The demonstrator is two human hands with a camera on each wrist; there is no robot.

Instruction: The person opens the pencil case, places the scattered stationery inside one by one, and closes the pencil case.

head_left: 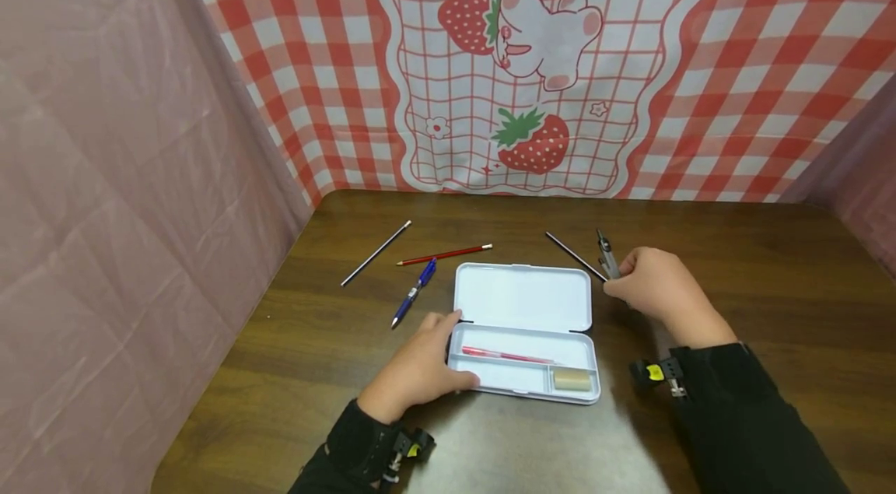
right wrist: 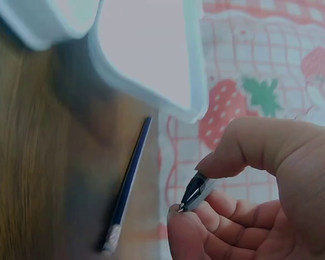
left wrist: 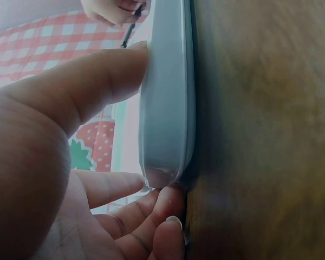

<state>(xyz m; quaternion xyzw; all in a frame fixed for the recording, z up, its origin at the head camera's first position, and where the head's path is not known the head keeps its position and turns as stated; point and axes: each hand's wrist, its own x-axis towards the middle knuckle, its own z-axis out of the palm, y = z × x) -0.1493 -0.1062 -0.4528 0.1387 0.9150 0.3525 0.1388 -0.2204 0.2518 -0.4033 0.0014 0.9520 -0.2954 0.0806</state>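
An open white pencil case (head_left: 523,299) lies on the table, lid folded back. Inside its tray are a red pen (head_left: 505,355) and a beige eraser (head_left: 572,379). My left hand (head_left: 420,366) grips the case's left end, thumb on the front side and fingers around the corner, as the left wrist view shows its white side wall (left wrist: 165,97). To the right of the lid, my right hand (head_left: 654,285) pinches a metal drawing compass (head_left: 607,257) between thumb and fingers, raised off the table. Near those fingertips lies a dark pencil (head_left: 574,255), also seen in the right wrist view.
Left of the case lie a blue pen (head_left: 414,293), a red pencil (head_left: 444,255) and another dark pencil (head_left: 376,254) on the wooden table (head_left: 308,369). A red-and-white checked cloth (head_left: 336,89) hangs behind the table. Pink fabric (head_left: 105,167) hangs along the left.
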